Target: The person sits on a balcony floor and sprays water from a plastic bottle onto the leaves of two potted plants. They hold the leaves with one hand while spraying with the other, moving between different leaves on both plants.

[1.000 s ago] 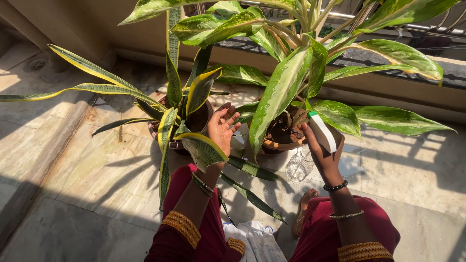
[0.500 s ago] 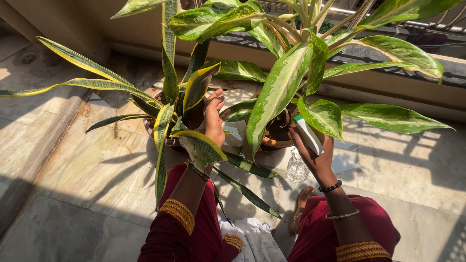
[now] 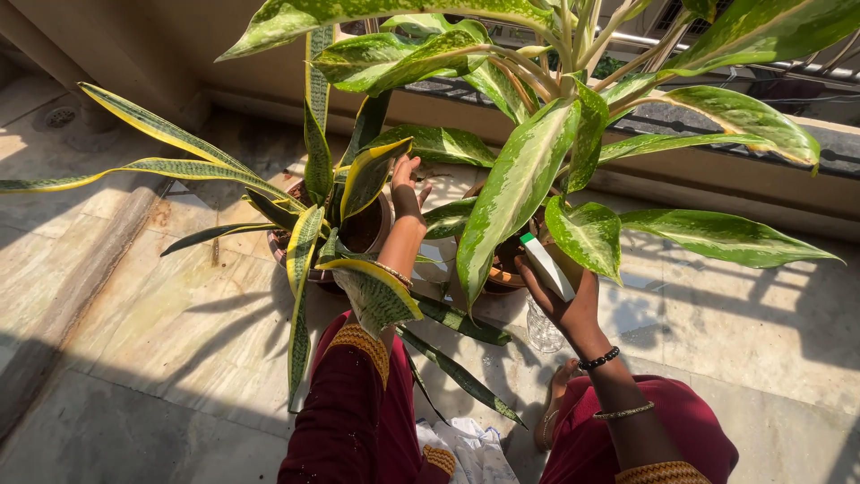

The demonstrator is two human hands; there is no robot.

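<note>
My left hand [image 3: 405,182] reaches forward between two potted plants, fingers spread, holding nothing, beside a speckled leaf [image 3: 439,143]. My right hand [image 3: 563,291] grips a clear spray bottle with a white and green head [image 3: 546,266]; its body [image 3: 541,327] hangs below my palm. The bottle's head sits close to the brown pot [image 3: 502,269] of the broad-leaved plant [image 3: 515,184]. On the left stands a dark pot [image 3: 358,229] with long, yellow-edged, sword-shaped leaves [image 3: 193,163].
A low ledge with a metal railing [image 3: 788,152] runs along the back. The floor is pale stone tile [image 3: 161,305] with a floor drain [image 3: 61,116] at far left. A white cloth [image 3: 470,439] lies between my knees, and my bare foot [image 3: 554,394] rests beside it.
My left hand has stretched further forward, from beside the sword-leaved pot to the speckled leaf behind it. My right hand has carried the spray bottle slightly left and lower, nearer the brown pot.
</note>
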